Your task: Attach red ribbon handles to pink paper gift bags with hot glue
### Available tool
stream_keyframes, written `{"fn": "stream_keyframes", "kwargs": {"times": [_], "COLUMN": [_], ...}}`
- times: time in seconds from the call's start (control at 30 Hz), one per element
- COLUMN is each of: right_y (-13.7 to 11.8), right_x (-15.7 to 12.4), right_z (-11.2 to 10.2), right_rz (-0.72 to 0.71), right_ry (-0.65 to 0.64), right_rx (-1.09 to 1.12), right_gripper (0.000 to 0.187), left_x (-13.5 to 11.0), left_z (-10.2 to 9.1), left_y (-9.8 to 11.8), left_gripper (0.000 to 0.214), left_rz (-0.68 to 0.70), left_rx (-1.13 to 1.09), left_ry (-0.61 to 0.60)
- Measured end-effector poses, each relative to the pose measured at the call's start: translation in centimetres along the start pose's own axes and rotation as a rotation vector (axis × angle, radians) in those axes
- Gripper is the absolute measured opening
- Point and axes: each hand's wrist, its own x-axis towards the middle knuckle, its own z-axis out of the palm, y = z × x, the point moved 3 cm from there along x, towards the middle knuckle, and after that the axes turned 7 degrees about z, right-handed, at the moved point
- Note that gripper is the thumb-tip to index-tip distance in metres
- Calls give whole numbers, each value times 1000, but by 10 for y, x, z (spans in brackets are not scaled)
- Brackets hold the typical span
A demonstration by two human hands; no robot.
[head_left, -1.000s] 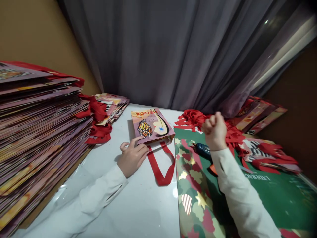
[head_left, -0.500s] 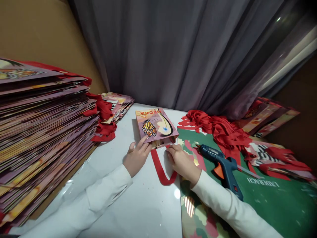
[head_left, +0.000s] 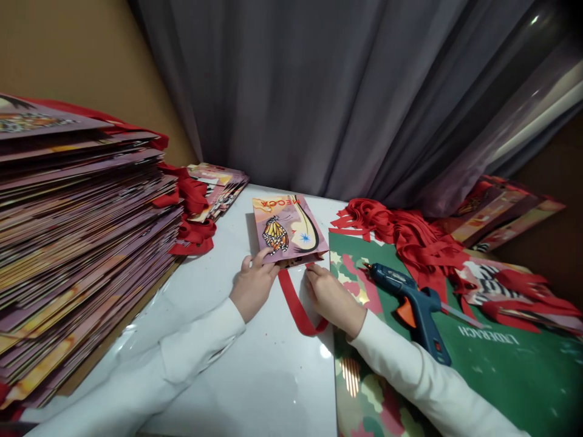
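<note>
A small printed paper bag [head_left: 291, 227] with a butterfly picture lies on the white table, its mouth towards me. My left hand [head_left: 254, 290] grips the near left edge of that mouth, one finger resting on the printed face. A red ribbon [head_left: 297, 309] hangs in a loop from the mouth onto the table. At the mouth's right side my right hand [head_left: 334, 298] pinches with closed fingers at the ribbon's end; the fingertips are partly hidden. A blue glue gun [head_left: 412, 303] with an orange trigger lies to the right of my right hand.
A tall stack of flat printed bags [head_left: 82, 243] fills the left side. A smaller bag pile [head_left: 223, 185] stands behind it. Loose red ribbons [head_left: 401, 233] heap at the right, on and behind a green sheet [head_left: 492, 370]. A grey curtain [head_left: 291, 91] closes off the back.
The bag's upper panel has come down a little, so less of the inside shows at its mouth. Both hands stay at the mouth; the view has shifted slightly.
</note>
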Motion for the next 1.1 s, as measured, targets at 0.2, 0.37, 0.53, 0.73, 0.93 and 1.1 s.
{"fn": "stream_keyframes", "kwargs": {"times": [0.2,0.37,0.53,0.73,0.93,1.1], "right_y": [-7,-36,-50,-36,-32,-4], "right_x": [2,1,3,22,44,43], "right_z": [-3,1,17,16,27,16], "right_rz": [52,-145,-181,-128,-108,40], "right_ry": [-4,103,105,134,86,70], "right_rx": [-70,-81,-17,122,65,-6], "right_gripper": [25,41,47,56,45,32], "left_x": [1,3,3,8,11,13], "left_z": [1,-1,-2,-1,2,4], "left_y": [-1,0,2,3,5,11], "left_gripper": [42,42,42,46,47,45], "left_rz": [-23,-27,-33,-60,-102,-126], "left_rx": [6,-17,2,-22,-21,21], "left_ry": [-23,-45,-44,-54,-48,-27]}}
